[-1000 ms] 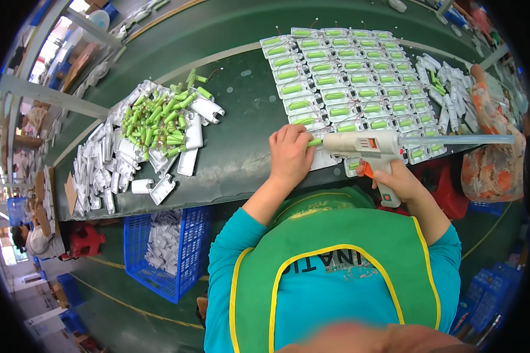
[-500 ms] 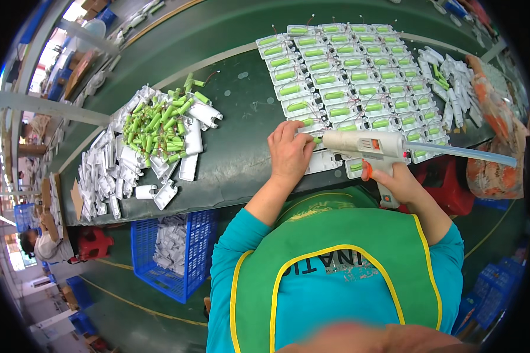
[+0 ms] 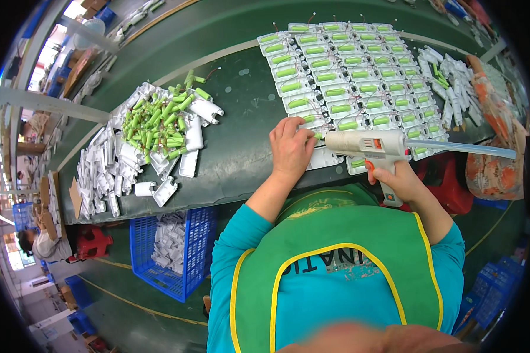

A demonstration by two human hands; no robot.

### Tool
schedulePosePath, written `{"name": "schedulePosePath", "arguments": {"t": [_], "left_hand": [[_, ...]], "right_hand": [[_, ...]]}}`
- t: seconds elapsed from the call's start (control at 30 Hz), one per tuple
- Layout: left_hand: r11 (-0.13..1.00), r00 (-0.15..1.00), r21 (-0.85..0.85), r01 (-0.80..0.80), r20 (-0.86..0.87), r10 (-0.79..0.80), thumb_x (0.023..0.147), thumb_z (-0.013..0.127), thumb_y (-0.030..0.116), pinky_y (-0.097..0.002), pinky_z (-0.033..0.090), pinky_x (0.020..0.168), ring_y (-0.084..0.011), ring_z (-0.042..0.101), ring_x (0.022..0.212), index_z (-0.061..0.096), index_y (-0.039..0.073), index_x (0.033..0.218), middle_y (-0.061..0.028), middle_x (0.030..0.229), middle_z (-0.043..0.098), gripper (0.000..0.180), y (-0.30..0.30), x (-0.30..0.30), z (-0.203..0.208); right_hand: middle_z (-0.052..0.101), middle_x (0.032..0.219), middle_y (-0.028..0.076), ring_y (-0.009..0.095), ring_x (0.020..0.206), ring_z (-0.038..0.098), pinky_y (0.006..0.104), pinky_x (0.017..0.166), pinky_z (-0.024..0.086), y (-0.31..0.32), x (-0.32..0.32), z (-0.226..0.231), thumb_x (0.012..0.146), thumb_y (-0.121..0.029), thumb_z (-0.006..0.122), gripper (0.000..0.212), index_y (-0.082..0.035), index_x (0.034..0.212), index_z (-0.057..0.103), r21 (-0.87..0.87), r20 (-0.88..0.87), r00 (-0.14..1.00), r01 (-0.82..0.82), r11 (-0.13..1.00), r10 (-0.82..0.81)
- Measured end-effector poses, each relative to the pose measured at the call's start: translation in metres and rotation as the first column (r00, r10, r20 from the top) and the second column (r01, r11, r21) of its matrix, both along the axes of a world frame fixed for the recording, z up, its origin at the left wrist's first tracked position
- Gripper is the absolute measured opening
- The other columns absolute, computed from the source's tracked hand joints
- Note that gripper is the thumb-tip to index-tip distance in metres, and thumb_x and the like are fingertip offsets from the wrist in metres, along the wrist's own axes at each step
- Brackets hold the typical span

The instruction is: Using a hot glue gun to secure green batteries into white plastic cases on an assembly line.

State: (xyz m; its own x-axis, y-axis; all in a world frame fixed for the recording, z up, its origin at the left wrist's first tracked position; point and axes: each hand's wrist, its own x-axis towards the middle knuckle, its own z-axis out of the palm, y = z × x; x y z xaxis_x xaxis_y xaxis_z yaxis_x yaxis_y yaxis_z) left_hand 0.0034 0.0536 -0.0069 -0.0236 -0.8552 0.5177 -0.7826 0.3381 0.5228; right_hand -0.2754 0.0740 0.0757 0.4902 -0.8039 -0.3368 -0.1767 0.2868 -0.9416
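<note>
My right hand is wrapped around the handle of a white hot glue gun, fingers at its orange trigger. A translucent glue stick sticks out of the gun's back end, and its nozzle points left toward my other hand. My left hand is closed, with thumb and fingertips at a small green battery right by the nozzle; the hand partly hides this battery. Below the nozzle lies a white plastic housing with no battery visible in it. Beyond the gun, rows of white housings hold green batteries with thin wires.
On the bench's left lies a heap of green batteries over white housings. Another pile of white parts is at the right, beside a person's orange patterned sleeve. A blue crate with white parts stands below the bench edge.
Both hands and the glue gun stay almost in place, with only a slight shift. The gun's nozzle is still beside the left fingertips.
</note>
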Motion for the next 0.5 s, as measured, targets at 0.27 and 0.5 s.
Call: {"name": "schedulePosePath", "arguments": {"t": [0.27,0.5], "left_hand": [[1.0,0.991,-0.007,-0.015,-0.131,0.014,0.074,0.072,0.009,-0.0437,0.039,0.091,-0.0299,0.053,0.112,0.064,0.013,0.098,-0.0071,0.113,0.058,0.025,0.005,0.018,0.009],[0.932,0.866,-0.188,-0.309,0.349,0.358,0.076,0.073,0.018,-0.0463,0.04,0.086,-0.0268,0.055,0.103,0.064,0.016,0.094,-0.0044,0.105,0.06,0.021,-0.061,0.146,0.051]], "right_hand": [[0.064,0.095,0.009,0.017,0.085,0.063,0.0282,0.066,0.051,-0.006,0.004,0.013,0.088,-0.024,0.064,0.038,0.001,0.116,0.056,0.04,0.008,1.0,0.009,0.999,-0.009],[0.065,0.108,0.016,0.019,0.094,0.065,0.0277,0.065,0.053,-0.007,-0.005,0.003,0.085,-0.046,0.068,0.07,0.003,0.131,0.048,0.048,0.204,0.978,0.033,0.998,-0.042]]}}
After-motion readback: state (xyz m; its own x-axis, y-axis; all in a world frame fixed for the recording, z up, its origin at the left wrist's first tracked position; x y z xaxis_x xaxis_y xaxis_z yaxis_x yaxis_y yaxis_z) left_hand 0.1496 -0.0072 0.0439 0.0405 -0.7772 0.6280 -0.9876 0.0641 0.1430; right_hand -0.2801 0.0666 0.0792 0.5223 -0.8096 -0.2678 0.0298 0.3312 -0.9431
